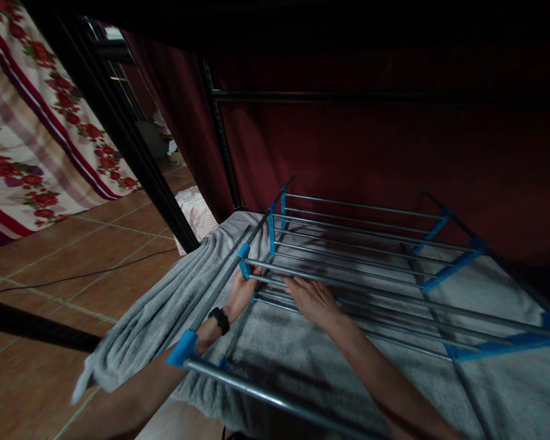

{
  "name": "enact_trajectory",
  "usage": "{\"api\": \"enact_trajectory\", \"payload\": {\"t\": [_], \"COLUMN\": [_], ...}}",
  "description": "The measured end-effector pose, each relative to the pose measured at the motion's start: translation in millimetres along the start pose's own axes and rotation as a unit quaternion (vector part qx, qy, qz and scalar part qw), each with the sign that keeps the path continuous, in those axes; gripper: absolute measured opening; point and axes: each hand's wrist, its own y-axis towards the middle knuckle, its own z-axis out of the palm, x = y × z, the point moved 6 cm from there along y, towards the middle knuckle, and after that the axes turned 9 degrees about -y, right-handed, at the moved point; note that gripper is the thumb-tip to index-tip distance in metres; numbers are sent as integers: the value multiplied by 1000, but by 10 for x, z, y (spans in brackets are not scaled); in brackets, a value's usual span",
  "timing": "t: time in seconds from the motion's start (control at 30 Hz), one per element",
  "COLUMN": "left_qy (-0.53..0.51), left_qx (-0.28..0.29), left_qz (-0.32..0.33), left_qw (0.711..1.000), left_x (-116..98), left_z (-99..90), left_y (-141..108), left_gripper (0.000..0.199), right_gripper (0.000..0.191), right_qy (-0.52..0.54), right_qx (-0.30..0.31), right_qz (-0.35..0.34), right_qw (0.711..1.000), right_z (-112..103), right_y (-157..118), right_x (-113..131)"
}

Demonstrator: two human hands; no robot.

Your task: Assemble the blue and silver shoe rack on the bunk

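Note:
A rack of grey metal tubes (394,295) with blue plastic brackets lies on a grey blanket (275,342). My left hand (242,294), with a black band on its wrist, is closed around a blue bracket (244,261) at the rack's left side, where tube ends meet it. Part of its fingers is hidden behind the bracket. My right hand (312,299) reaches over the middle tubes, its fingers bent onto one near the left end. Closer to me, a thicker tube (275,398) runs from a blue corner joint (182,348) below my left forearm.
Black metal frame posts (132,140) and a dark bar overhead enclose the blanketed platform. A dark red curtain (348,146) hangs behind. At left are a flowered cloth (41,122), tiled floor (132,214) and a black cable (82,278).

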Motion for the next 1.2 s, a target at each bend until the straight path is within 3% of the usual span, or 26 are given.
{"api": "enact_trajectory", "payload": {"t": [0.2, 0.63, 1.0, 1.1, 1.2], "left_qy": [6, 6, -14, -15, -6], "left_qx": [-6, -24, -32, -26, 0], "left_qz": [-4, 28, 29, 24, 17], "left_qw": [1000, 999, 999, 999, 1000], "left_x": [-1, 159, 175, 165, 149], "left_z": [2, -51, -32, -35, -31], "left_y": [2, 43, 47, 48, 64], "left_gripper": [40, 33, 37, 34, 24], "right_gripper": [35, 32, 34, 35, 36], "right_qy": [-83, -39, -15, -20, -39], "right_qx": [-66, 33, 53, 36, -28], "right_qz": [58, 59, 61, 61, 38], "right_qw": [993, 997, 997, 997, 998], "right_z": [60, -3, -27, -15, -32], "right_y": [-116, -45, -23, -29, -93], "right_x": [20, -42, -63, -50, -14]}}
